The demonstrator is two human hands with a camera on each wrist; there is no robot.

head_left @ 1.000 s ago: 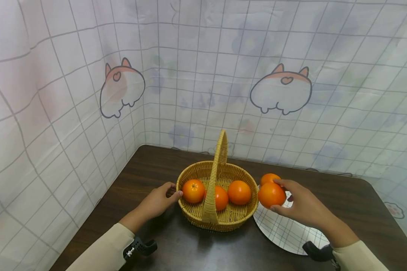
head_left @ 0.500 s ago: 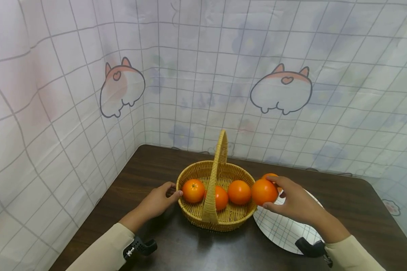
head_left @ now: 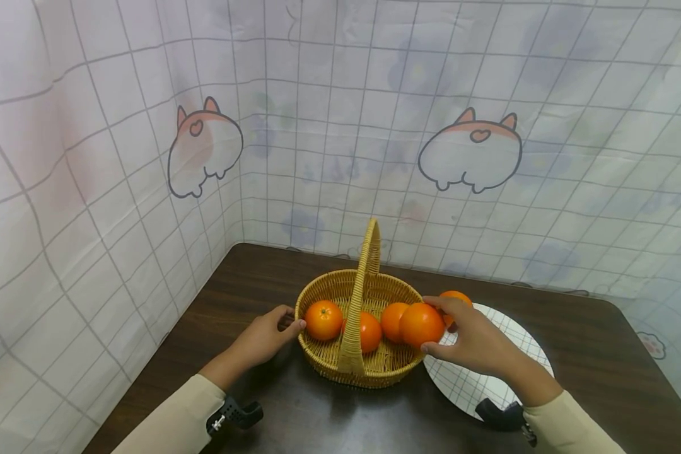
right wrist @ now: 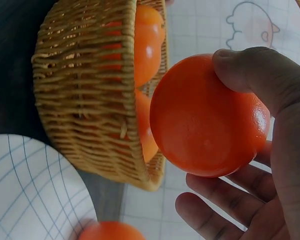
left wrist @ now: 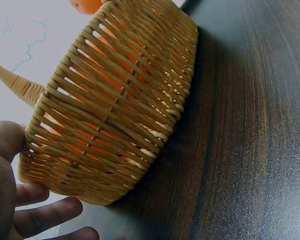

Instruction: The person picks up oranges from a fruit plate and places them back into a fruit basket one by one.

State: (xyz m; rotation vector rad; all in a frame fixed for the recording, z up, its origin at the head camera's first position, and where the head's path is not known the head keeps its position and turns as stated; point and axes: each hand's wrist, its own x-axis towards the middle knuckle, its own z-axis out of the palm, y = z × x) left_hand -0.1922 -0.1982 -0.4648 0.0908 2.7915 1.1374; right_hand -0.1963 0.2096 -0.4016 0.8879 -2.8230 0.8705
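Note:
In the head view my right hand (head_left: 477, 337) holds an orange (head_left: 422, 325) over the right rim of a yellow wicker basket (head_left: 366, 380). The right wrist view shows the thumb on one side of this orange (right wrist: 205, 120) and fingers on the other. Three more oranges lie inside the basket: a left one (head_left: 324, 320), a middle one (head_left: 370, 333) partly behind the handle, and a right one (head_left: 392, 320) partly hidden by the held fruit. At the basket's left end, my left hand (head_left: 267, 337) grips the rim, thumb and fingers touching the wicker (left wrist: 105, 110).
A white plate with a grid pattern (head_left: 471, 384) stands right of the basket. One orange (head_left: 459, 297) sits at its far side, partly hidden by my right hand. The dark wooden table (head_left: 295, 416) meets a patterned cloth wall (head_left: 329, 157) behind and at the left.
My right hand has moved left with its orange, from over the plate to over the basket's right rim. My left hand and the basket have stayed in place.

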